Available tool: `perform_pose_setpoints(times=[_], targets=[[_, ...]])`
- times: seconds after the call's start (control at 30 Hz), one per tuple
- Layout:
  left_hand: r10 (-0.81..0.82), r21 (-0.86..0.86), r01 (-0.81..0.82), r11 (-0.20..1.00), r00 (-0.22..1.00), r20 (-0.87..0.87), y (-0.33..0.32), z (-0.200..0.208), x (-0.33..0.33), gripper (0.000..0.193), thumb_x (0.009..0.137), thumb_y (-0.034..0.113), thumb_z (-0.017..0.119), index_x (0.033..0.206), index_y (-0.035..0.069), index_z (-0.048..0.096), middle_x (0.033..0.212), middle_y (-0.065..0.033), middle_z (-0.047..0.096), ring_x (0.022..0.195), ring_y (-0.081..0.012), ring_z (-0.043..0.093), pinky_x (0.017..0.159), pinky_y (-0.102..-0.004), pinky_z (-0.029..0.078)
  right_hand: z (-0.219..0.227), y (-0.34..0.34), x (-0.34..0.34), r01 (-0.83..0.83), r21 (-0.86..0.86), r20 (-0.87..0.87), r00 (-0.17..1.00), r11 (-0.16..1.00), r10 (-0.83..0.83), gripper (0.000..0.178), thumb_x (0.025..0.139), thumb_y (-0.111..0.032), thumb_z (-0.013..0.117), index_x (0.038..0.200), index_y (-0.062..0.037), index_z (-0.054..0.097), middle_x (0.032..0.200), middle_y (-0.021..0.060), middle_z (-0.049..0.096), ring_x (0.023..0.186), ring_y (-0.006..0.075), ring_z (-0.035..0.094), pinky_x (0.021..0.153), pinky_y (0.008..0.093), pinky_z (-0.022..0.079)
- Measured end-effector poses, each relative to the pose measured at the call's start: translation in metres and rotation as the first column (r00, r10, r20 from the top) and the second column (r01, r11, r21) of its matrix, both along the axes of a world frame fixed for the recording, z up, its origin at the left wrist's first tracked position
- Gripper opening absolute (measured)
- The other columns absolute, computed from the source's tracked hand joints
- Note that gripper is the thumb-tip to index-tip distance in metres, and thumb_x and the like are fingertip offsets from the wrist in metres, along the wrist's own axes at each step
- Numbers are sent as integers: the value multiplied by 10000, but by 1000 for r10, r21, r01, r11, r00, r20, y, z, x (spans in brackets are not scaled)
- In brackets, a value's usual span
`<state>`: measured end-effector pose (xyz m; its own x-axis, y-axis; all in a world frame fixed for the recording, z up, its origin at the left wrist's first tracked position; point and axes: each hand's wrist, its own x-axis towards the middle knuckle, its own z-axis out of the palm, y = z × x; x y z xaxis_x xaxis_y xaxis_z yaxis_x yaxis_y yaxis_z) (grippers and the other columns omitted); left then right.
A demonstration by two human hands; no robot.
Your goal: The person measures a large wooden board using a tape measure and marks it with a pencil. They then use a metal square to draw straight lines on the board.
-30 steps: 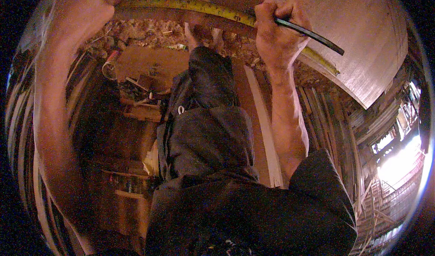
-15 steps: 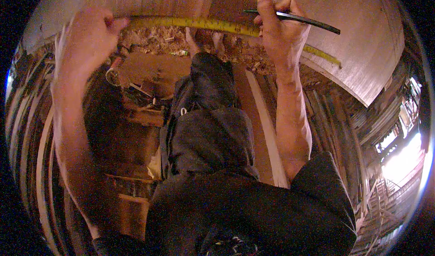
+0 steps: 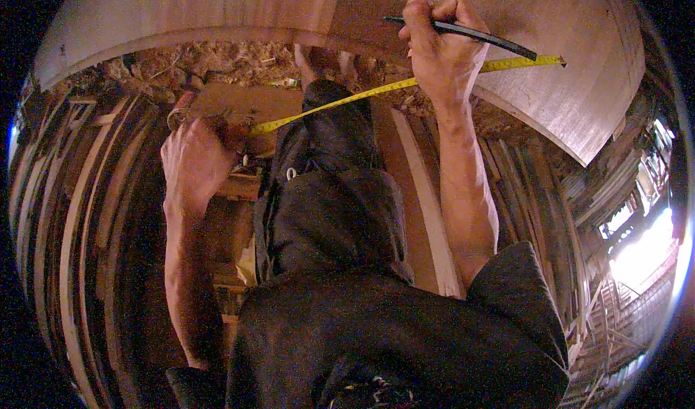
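Note:
A sheet of plywood (image 3: 239, 7) spans the top of the view. Over its near edge my right hand (image 3: 450, 61) is closed round a dark, slim pencil (image 3: 503, 41), its point toward the left. The yellow tape measure (image 3: 347, 99) slants from lower left to upper right, passing under or through my right hand. Its hooked end lies over the sheet, right of that hand. At the lower end of the blade my left hand (image 3: 197, 161) is closed on the tape measure, slightly blurred; the case is hidden by the fingers.
Long wooden strips (image 3: 72, 213) stand or lie packed at the left, more boards (image 3: 539, 206) at the right. Shavings (image 3: 246, 60) cover the ground beyond my legs. A wooden block or box (image 3: 253, 105) sits beside my left hand. Bright daylight enters at the far right.
My left hand has come off the sheet's edge, moving down and to the right with the tape. The blade now slants away from the edge, its hooked end higher. My right hand has hardly moved.

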<state>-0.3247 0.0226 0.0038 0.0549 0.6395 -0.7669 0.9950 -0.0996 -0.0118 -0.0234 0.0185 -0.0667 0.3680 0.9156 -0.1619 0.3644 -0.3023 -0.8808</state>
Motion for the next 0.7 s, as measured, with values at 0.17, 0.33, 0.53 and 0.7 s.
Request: perform_pose_setpoints(times=[0.17, 0.33, 0.53, 0.7], targets=[[50, 10, -51, 999, 995, 82, -12, -9, -9, 333, 927, 394, 722, 923, 72, 809, 875, -209, 762, 857, -427, 741, 792, -524, 584, -12, -1, 2, -47, 61, 136, 990, 997, 38, 356, 899, -221, 797, 716, -88, 521, 610, 80, 627, 508, 222, 612, 520, 376, 479], [59, 38, -63, 997, 994, 96, -13, -5, -6, 332, 924, 400, 733, 923, 77, 811, 876, -205, 764, 855, -425, 740, 780, -514, 585, -13, -3, 3, -47, 88, 275, 961, 995, 21, 314, 852, -170, 791, 701, -96, 525, 590, 68, 520, 531, 242, 503, 562, 407, 443], [21, 64, -30, 997, 991, 135, -13, -13, -13, 331, 925, 394, 739, 890, 72, 801, 843, -194, 759, 817, -425, 736, 748, -521, 578, -17, -2, 8, -94, 168, 358, 933, 981, 28, 382, 958, -207, 761, 729, -82, 482, 555, 69, 639, 489, 130, 625, 485, 303, 470], [24, 99, -44, 994, 981, 194, -14, -16, -16, 340, 926, 398, 736, 876, 66, 790, 815, -196, 750, 807, -434, 731, 734, -528, 571, -15, -2, 2, -8, 122, 125, 992, 993, -8, 376, 989, -219, 761, 762, -82, 494, 592, 70, 658, 501, 117, 619, 513, 279, 510]])
